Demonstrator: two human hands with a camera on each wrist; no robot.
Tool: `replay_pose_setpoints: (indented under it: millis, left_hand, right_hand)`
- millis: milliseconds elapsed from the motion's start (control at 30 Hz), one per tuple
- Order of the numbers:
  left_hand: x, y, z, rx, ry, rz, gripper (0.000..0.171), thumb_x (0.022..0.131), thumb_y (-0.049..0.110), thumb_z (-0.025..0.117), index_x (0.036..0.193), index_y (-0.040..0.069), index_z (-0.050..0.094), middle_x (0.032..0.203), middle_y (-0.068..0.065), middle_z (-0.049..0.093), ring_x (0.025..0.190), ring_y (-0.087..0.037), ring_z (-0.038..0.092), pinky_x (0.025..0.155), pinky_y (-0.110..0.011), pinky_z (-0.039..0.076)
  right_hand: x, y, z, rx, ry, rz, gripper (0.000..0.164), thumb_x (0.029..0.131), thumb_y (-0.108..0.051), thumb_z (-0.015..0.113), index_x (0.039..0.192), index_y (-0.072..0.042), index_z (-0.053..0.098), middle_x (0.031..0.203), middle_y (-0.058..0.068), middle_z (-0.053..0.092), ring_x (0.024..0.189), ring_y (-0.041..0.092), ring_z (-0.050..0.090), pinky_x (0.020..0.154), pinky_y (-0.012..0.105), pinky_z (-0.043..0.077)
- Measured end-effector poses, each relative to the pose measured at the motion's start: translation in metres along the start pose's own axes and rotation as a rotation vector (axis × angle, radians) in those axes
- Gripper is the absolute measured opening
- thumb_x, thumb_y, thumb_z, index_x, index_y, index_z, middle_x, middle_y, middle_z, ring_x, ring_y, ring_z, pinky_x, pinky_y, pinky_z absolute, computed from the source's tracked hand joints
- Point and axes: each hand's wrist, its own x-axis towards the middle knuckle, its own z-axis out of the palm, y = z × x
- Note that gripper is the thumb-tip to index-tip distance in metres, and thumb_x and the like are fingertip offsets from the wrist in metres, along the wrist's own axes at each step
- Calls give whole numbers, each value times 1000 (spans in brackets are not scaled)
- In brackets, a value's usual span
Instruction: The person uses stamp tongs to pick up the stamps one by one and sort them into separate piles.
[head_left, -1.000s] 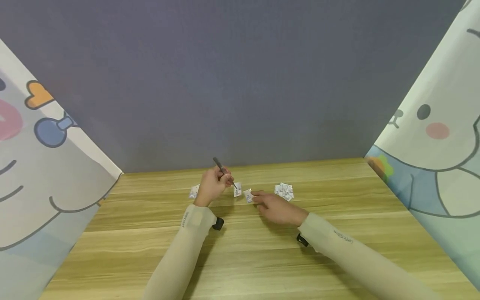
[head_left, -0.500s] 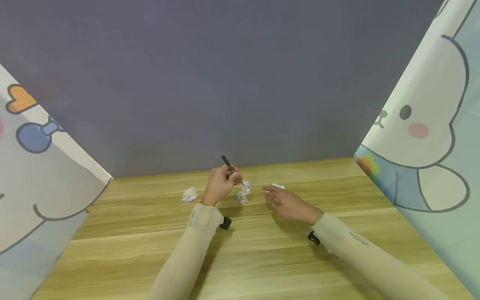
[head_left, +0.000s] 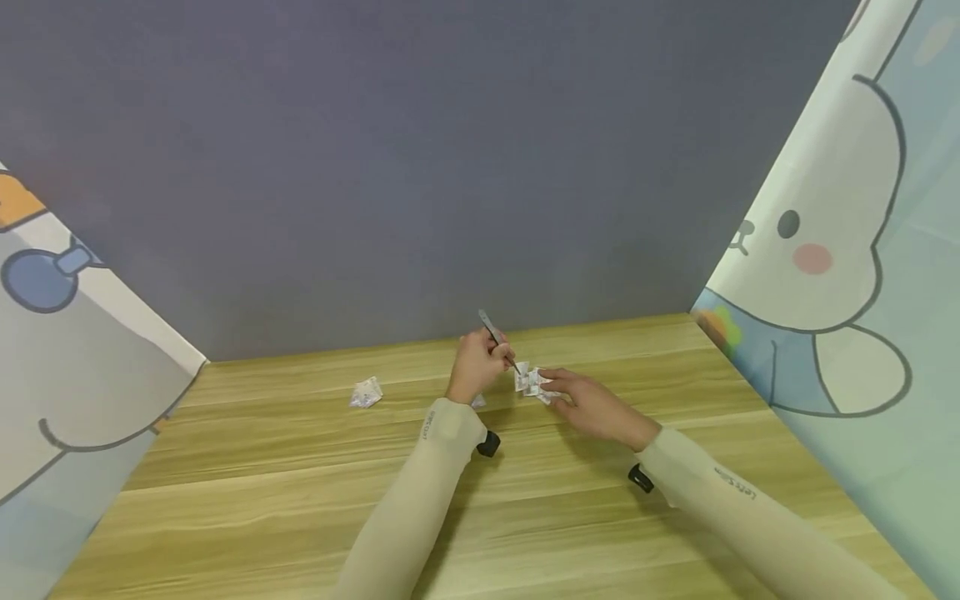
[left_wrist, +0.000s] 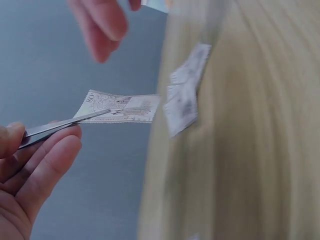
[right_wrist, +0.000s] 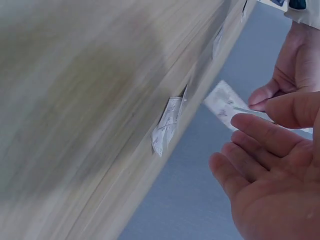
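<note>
In the head view my left hand point(head_left: 480, 367) pinches a pair of tweezers point(head_left: 491, 327). A postage stamp point(left_wrist: 120, 107) with perforated edges and a printed 80 is between the tweezer tips, raised off the table in the left wrist view. It hangs just left of a small group of overlapping stamps point(head_left: 534, 383). My right hand point(head_left: 596, 410) is beside that group and covers part of it. In the right wrist view the right fingers point(right_wrist: 250, 165) are loosely extended; I see no stamp gripped by them.
A separate pile of stamps point(head_left: 366, 392) lies to the left on the wooden table point(head_left: 300, 467). Another stamp point(head_left: 478, 402) is partly hidden by my left wrist. A grey wall point(head_left: 450, 167) rises behind the table, with cartoon-printed panels point(head_left: 813, 258) at both sides.
My right hand has let go of a stamp in the middle and moved right to the group. The left hand has lifted a stamp with the tweezers and carried it right.
</note>
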Motion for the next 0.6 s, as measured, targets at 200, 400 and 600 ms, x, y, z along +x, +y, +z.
replay_pose_setpoints:
  millis: [200, 400, 600]
  left_hand:
    - [5, -7, 12, 10, 45, -91, 9, 94, 2, 58, 96, -6, 62, 78, -7, 67, 66, -16, 66, 57, -23, 54]
    - [7, -12, 10, 59, 40, -162, 18, 96, 9, 56, 107, -4, 61, 88, -8, 68, 71, -14, 65, 60, -24, 54]
    - [6, -18, -3, 50, 36, -150, 16, 97, 10, 56, 107, -2, 61, 90, -8, 68, 74, -15, 65, 60, -26, 54]
  right_hand:
    - [2, 2, 3, 0, 20, -15, 32, 96, -7, 52, 124, 8, 57, 142, 15, 43, 125, 34, 44, 100, 49, 39]
    - [5, 1, 7, 2, 23, -24, 32, 96, -8, 53, 122, 9, 58, 140, 17, 45, 128, 37, 41, 103, 51, 34]
    - [7, -1, 12, 0, 9, -12, 31, 96, -8, 54, 121, 8, 59, 139, 17, 46, 129, 37, 39, 105, 50, 31]
